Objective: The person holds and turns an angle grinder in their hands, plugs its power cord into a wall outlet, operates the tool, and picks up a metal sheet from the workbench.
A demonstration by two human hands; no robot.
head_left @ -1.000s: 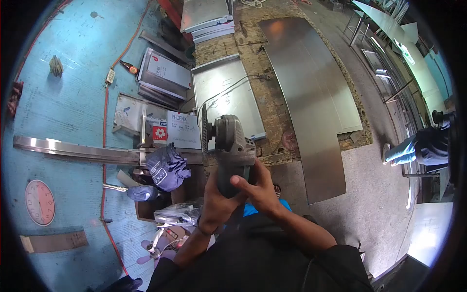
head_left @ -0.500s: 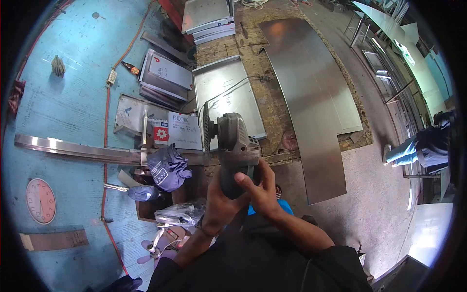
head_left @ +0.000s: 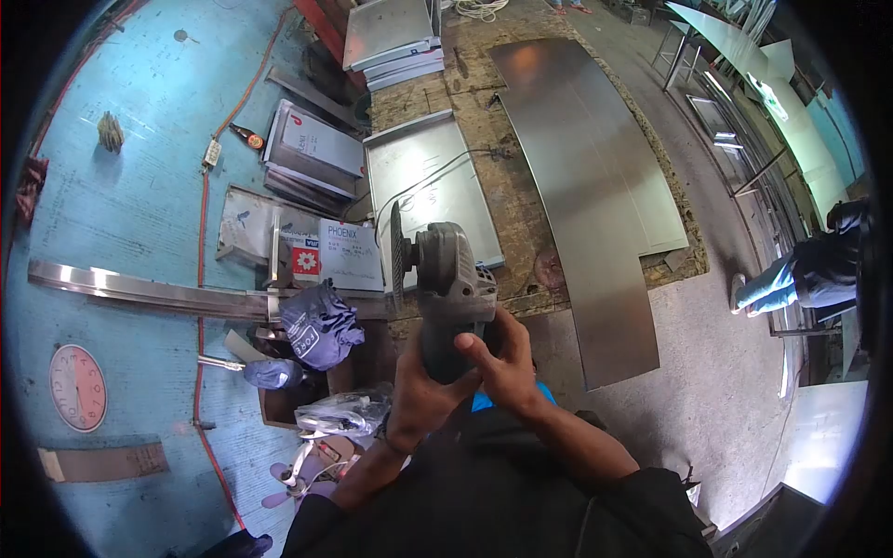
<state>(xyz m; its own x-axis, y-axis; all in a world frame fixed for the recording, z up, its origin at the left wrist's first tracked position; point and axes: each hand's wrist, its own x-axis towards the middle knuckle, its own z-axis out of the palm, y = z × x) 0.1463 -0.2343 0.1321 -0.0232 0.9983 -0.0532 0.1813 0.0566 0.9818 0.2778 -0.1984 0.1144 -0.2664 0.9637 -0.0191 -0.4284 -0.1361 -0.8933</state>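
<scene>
An angle grinder (head_left: pixel 451 270) is held upright in front of my body, its disc (head_left: pixel 398 256) facing left. My left hand (head_left: pixel 417 395) wraps the lower part of its dark body from the left. Around the right side of the same body is my right hand (head_left: pixel 505 367), with the thumb lying across it. Behind the tool, a shallow metal tray (head_left: pixel 437 186) lies on the worn workbench (head_left: pixel 516 209). A long metal sheet (head_left: pixel 591 177) rests to the right and sticks out past the bench's near edge.
Stacked metal trays (head_left: pixel 395 46) stand at the bench's far end. A purple cloth bag (head_left: pixel 321 325), boxes labelled PHOENIX (head_left: pixel 349 251) and a fan (head_left: pixel 299 479) are at the left. A blue wall holds a clock (head_left: pixel 78 389). Another person (head_left: pixel 809 270) is at the right.
The grinder and both hands have shifted slightly to the right compared with a second ago. Both hands keep their hold on it.
</scene>
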